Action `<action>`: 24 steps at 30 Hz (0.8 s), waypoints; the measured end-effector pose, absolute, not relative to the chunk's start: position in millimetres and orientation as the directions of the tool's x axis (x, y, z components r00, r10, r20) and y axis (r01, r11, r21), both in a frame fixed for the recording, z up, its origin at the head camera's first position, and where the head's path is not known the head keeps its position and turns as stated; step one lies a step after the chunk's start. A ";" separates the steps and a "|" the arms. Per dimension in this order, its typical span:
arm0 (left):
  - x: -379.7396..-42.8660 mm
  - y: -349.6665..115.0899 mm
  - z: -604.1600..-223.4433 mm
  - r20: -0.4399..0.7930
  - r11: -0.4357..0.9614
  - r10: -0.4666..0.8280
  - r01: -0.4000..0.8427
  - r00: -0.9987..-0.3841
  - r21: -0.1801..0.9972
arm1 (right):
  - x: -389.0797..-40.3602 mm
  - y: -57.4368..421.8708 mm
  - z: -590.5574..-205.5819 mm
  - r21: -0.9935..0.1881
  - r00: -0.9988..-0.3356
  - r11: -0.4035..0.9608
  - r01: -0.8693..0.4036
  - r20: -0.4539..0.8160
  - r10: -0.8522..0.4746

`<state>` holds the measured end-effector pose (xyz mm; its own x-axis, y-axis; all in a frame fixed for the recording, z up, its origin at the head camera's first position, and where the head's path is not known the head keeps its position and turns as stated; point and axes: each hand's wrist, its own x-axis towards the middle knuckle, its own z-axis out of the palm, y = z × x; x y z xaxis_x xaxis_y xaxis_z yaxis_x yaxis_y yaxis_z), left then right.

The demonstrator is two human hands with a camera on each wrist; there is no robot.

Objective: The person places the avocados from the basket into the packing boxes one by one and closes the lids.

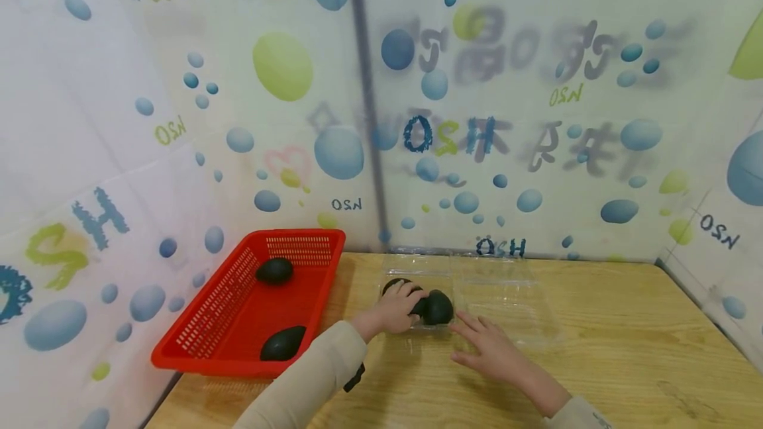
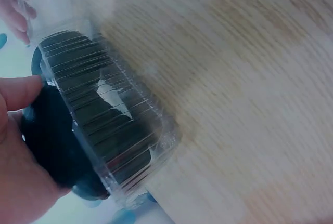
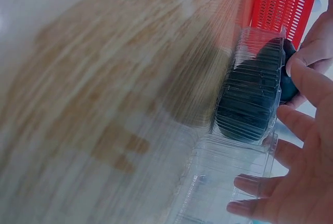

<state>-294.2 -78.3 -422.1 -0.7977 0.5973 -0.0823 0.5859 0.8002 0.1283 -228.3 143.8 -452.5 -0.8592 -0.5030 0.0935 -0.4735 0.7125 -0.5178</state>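
Observation:
A clear plastic clamshell box [image 3: 250,135] lies opened out on the table, with dark avocados in one half. My left hand [image 1: 393,310] holds an avocado [image 2: 54,130] at the rim of that half, thumb on one side and palm on the other. Beside it, another avocado [image 1: 439,308] sits at the right end of the same half. My right hand [image 1: 491,349] is spread with fingers extended, its fingertips close to the box's near right edge; nothing is in its grasp. The box's ribbed side wall shows the dark fruit through it in both wrist views.
To the left stands a red plastic basket [image 1: 229,367] with perforated sides. One avocado [image 1: 275,271] lies toward its back and another avocado [image 1: 283,343] near its front. The see-through lid half [image 1: 507,306] lies flat on the wooden table [image 1: 632,349]. A patterned curtain [image 1: 536,177] hangs behind.

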 end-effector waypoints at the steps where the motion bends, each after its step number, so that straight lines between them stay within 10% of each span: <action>1: -293.9 -78.5 -423.3 -0.075 0.799 0.598 0.588 -0.798 0.127 | -228.3 143.9 -452.5 -0.520 -0.860 0.712 -0.472 0.095 -0.501; 24: -285.0 -69.1 -444.2 -0.091 0.839 0.536 0.519 -0.839 0.162 | -226.8 142.1 -452.3 -0.451 -0.873 0.759 -0.470 0.111 -0.474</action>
<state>-285.0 -69.1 -444.2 -0.8393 0.5361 -0.0907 0.5186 0.8394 0.1623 -226.8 142.1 -452.3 -0.8734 -0.4741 0.1112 -0.4695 0.7593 -0.4506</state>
